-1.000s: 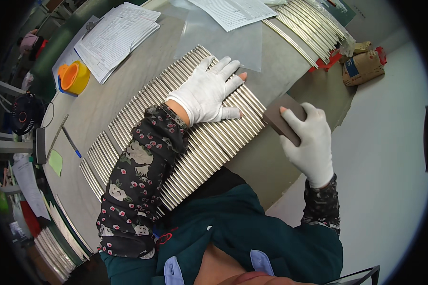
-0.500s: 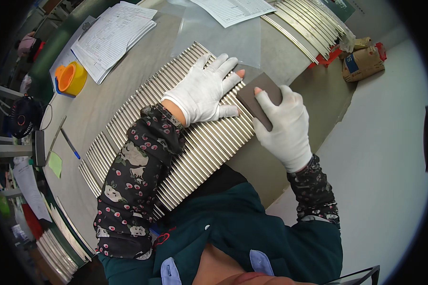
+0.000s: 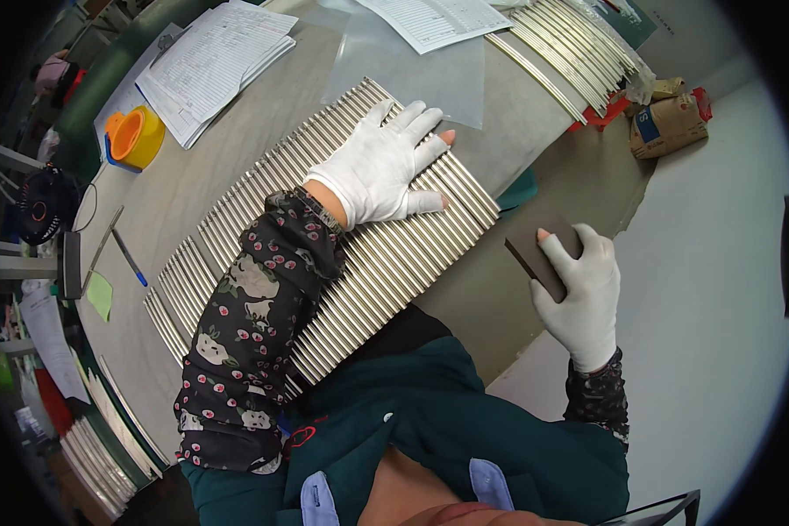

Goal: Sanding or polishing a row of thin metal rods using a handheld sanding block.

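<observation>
A row of slim, shiny metal rods (image 3: 394, 267) lies side by side on the grey table, close in front of my body. My left hand (image 3: 379, 167), in a white glove with bare fingertips, rests flat across them with its fingers spread. Off the rods' right ends, beyond the table edge, my right hand (image 3: 587, 302) grips a dark brown rectangular block (image 3: 526, 246), which looks like a sanding block. It is held apart from the rods, with the thumb side and fingers around it.
Written sheets (image 3: 206, 70) and an orange-yellow tape roll (image 3: 137, 138) are at the far left. A pen (image 3: 130, 259) and green note (image 3: 100, 296) lie left. Clear plastic film (image 3: 403, 74), a printed form (image 3: 434, 19) and more rods (image 3: 570, 53) are farther back. A brown bag (image 3: 669, 125) stands right.
My right hand has moved right and toward me with the brown block, off the rod ends. My left hand stays flat on the rods. More of the rod ends now shows.
</observation>
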Motion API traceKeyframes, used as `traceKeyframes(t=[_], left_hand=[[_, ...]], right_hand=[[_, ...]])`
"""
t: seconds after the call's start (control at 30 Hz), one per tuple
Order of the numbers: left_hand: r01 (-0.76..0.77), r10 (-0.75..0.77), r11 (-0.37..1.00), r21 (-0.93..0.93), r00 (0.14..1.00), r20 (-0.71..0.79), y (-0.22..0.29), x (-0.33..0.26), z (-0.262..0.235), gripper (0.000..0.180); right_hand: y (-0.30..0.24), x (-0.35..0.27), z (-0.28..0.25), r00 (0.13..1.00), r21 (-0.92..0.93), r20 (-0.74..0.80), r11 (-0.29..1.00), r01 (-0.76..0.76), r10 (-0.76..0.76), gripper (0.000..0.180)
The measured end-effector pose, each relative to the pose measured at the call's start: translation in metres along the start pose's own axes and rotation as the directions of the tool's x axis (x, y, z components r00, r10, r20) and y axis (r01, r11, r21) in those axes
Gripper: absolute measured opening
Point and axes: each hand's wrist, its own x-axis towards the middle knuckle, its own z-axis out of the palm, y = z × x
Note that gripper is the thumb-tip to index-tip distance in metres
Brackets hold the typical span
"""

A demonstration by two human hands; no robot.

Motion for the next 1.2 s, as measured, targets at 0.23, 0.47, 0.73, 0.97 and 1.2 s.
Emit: traceKeyframes(t=[0.23, 0.47, 0.73, 0.97, 1.2], left_hand=[[-0.029, 0.030, 1.000, 0.011, 0.991, -0.128, -0.001, -0.013, -0.010, 0.080], [0.005, -0.005, 1.000, 0.001, 1.000, 0.002, 0.003, -0.040, -0.007, 0.078], [0.026, -0.026, 1.000, 0.012, 1.000, 0.006, 0.003, -0.041, -0.007, 0.081], [0.018, -0.018, 1.000, 0.005, 1.000, -0.021, 0.003, -0.038, -0.007, 0.081], [0.029, -0.029, 1.000, -0.008, 1.000, 0.010, 0.003, -0.037, -0.007, 0.080]], right_hand=[[-0.012, 0.004, 0.004, 0.993, 0.100, -0.110, 0.995, -0.023, 0.034, 0.055], [-0.019, 0.009, 0.025, 0.992, 0.097, -0.124, 0.995, 0.018, -0.006, 0.056], [-0.042, 0.053, 0.044, 0.991, 0.090, -0.124, 0.994, 0.060, -0.048, 0.054], [-0.033, 0.046, 0.041, 0.986, 0.037, -0.147, 0.995, 0.090, -0.083, 0.056], [-0.007, -0.009, 0.019, 0.998, 0.050, -0.063, 0.998, 0.024, -0.021, 0.057]])
